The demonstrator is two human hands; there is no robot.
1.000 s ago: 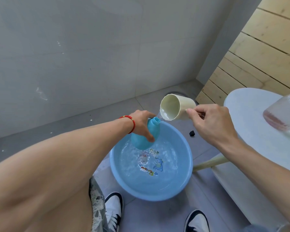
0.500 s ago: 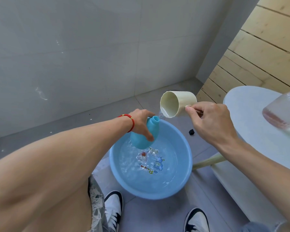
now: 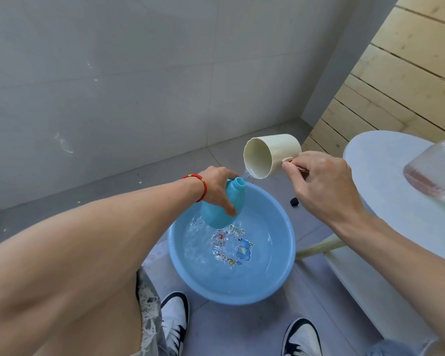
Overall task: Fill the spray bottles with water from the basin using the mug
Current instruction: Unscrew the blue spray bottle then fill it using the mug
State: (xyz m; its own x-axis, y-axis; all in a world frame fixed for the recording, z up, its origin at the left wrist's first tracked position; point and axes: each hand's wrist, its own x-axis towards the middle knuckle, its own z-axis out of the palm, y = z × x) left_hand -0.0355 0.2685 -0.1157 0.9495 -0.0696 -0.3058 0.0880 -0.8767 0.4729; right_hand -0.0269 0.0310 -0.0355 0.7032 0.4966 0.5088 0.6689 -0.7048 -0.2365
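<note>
Blue bottle [image 3: 222,201] gripped in left hand [image 3: 217,187], mug [image 3: 271,156] pinched by right hand [image 3: 324,186]; spout best kept directly above the neck.

Red bracelet [image 3: 200,185] on left wrist; frayed shorts [image 3: 149,314]; black-white sneakers [image 3: 175,322].

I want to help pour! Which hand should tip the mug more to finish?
The right hand: it already holds the mug over the blue bottle, which the left hand steadies.
</note>
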